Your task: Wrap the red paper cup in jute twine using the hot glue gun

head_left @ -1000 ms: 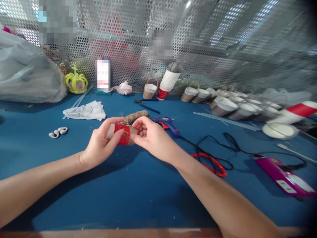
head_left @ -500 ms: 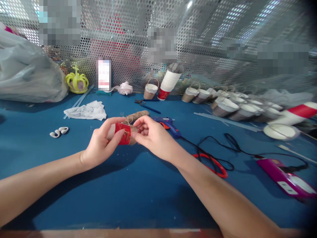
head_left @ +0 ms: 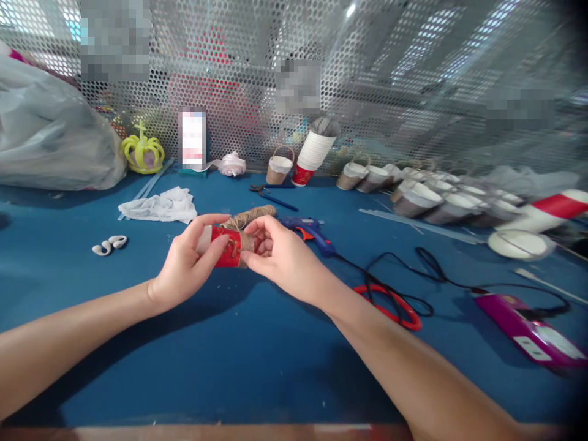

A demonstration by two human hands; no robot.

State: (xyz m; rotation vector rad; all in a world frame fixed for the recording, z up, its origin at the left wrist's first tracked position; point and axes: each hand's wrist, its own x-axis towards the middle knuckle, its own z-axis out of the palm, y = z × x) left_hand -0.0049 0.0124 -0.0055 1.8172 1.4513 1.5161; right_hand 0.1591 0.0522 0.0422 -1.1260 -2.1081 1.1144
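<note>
A red and white paper cup lies on its side in the air between my hands, its base end wound with brown twine. My left hand is closed round the white rim end, thumb on the red print. With curled fingers, my right hand grips the twine-wrapped end; part of the twine is hidden by the fingers. Just behind the cup lies a spool of twine on the blue table. A blue glue gun rests beyond my right hand.
Pliers, white cloth and white earbuds lie around my hands. Twine-covered cups stand at the back right. A black cord runs to a purple power strip. A perforated metal screen closes off the back.
The cup has shifted slightly left and turned a little, showing more of the twine band. My right fingers have moved along that band; both hands keep hold.
</note>
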